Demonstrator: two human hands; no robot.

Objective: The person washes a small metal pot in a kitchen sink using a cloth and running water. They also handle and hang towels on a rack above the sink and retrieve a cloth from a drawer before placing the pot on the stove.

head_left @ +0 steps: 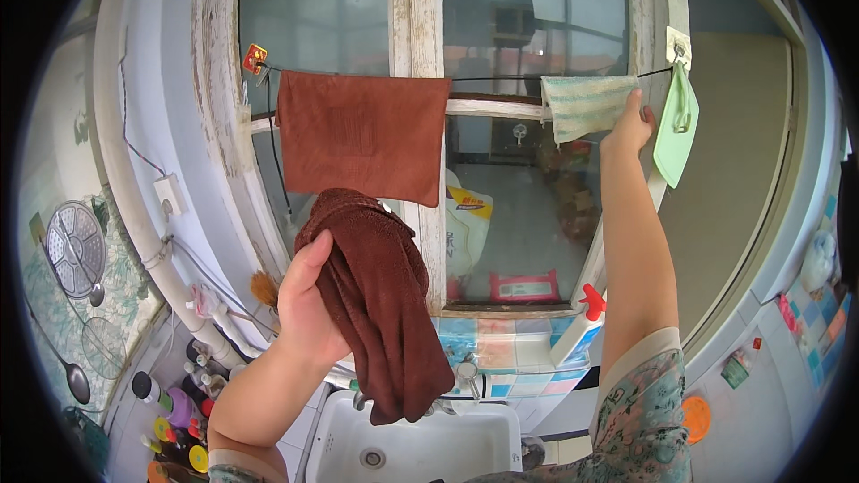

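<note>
Head view: your left hand (309,300) grips a dark brown towel (380,304), bunched and hanging over the white sink (420,447). Your right hand (629,125) pinches a pale green cloth (586,105) draped on the far line (501,79), right of a rust-brown cloth (362,134) spread flat.

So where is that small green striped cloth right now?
The green striped cloth hangs on the line at upper right, gripped by the right hand, beside the green mat.
</note>
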